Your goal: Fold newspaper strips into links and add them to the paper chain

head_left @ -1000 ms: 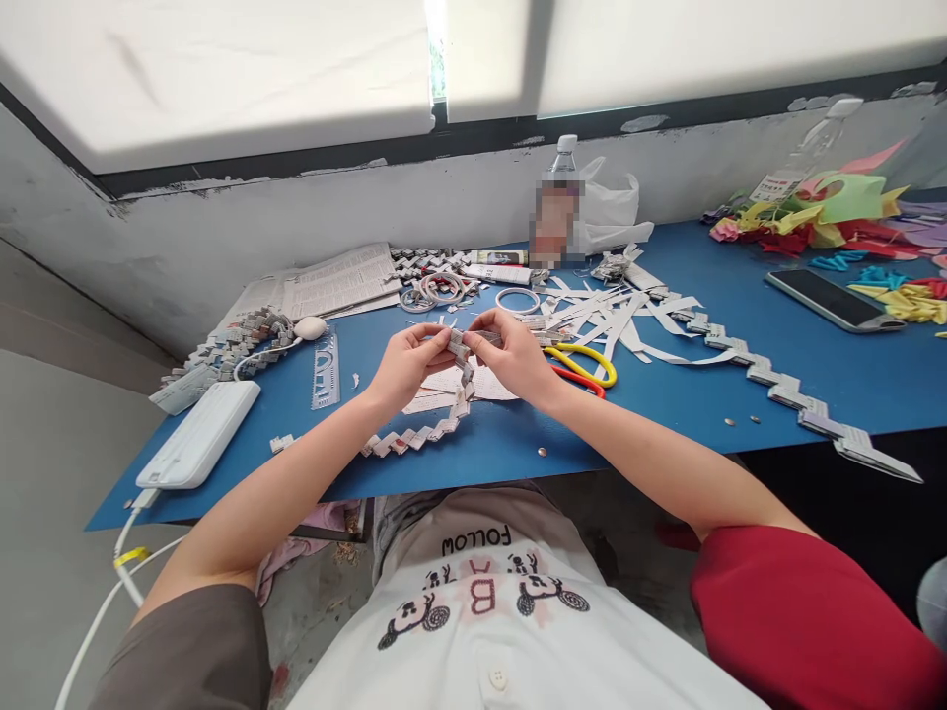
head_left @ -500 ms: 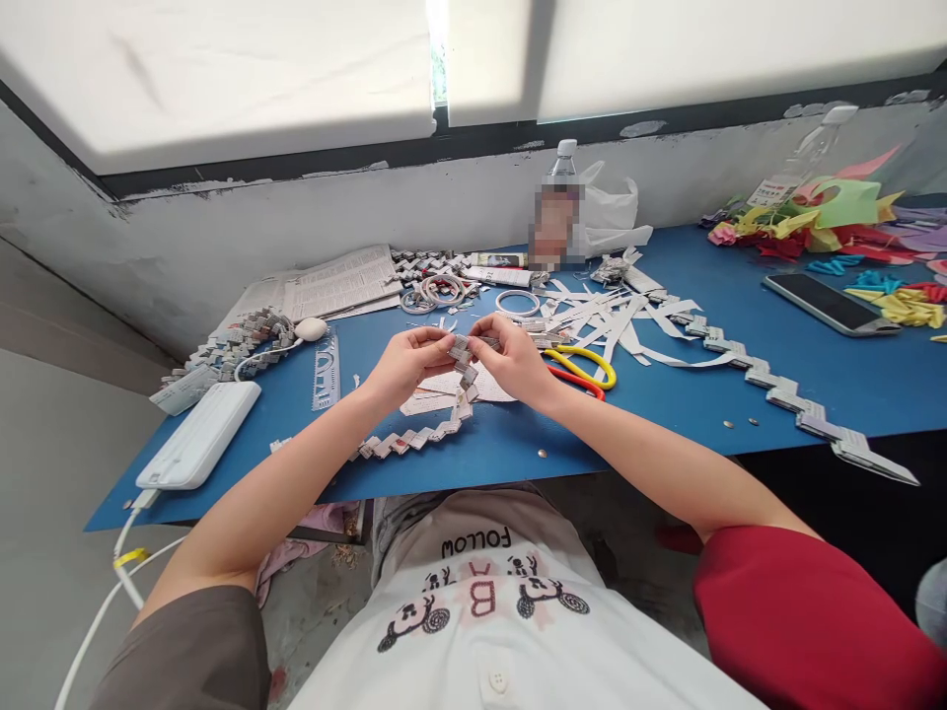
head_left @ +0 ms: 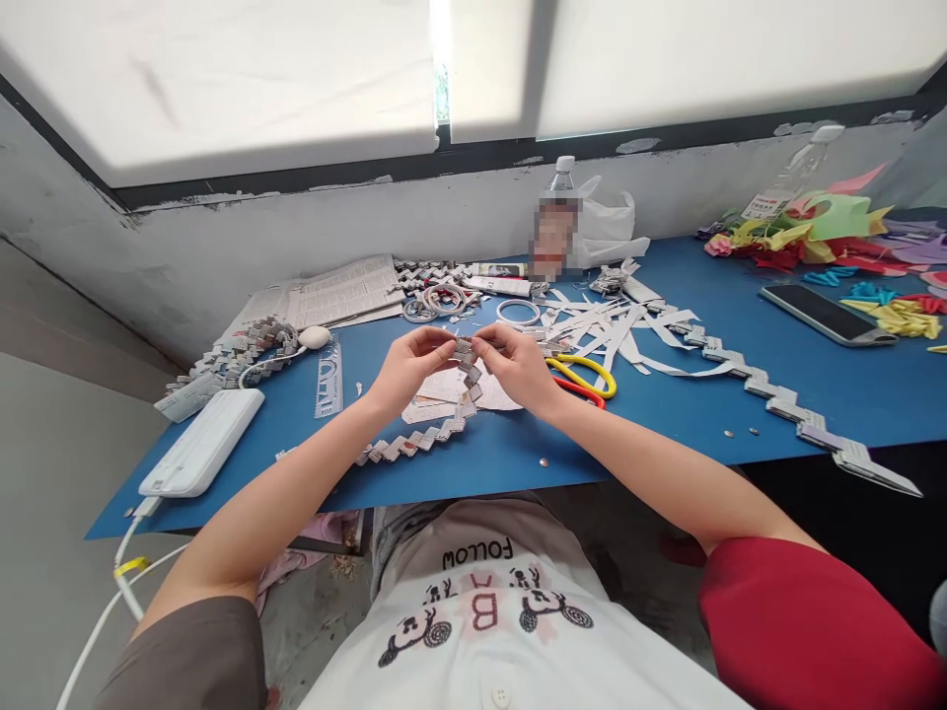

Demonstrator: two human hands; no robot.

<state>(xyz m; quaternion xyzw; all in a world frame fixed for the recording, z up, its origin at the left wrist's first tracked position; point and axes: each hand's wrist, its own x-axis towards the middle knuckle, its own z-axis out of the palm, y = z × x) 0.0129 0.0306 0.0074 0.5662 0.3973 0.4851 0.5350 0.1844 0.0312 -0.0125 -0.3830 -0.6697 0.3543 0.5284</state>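
Pinching the raised end of the folded paper chain [head_left: 444,419] between left hand [head_left: 409,367] and right hand [head_left: 518,365], both grips pressed together; linking step, next fold likely needs steady alignment above the table [head_left: 666,414].

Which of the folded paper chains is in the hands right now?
The short chain at the table's near edge: both hands pinch its top end. The others lie untouched.

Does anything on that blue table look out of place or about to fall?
Yes: the long folded paper chain on the right runs to the blue table edge, and its end pokes out past it. Loose paper strips lie scattered behind the scissors.
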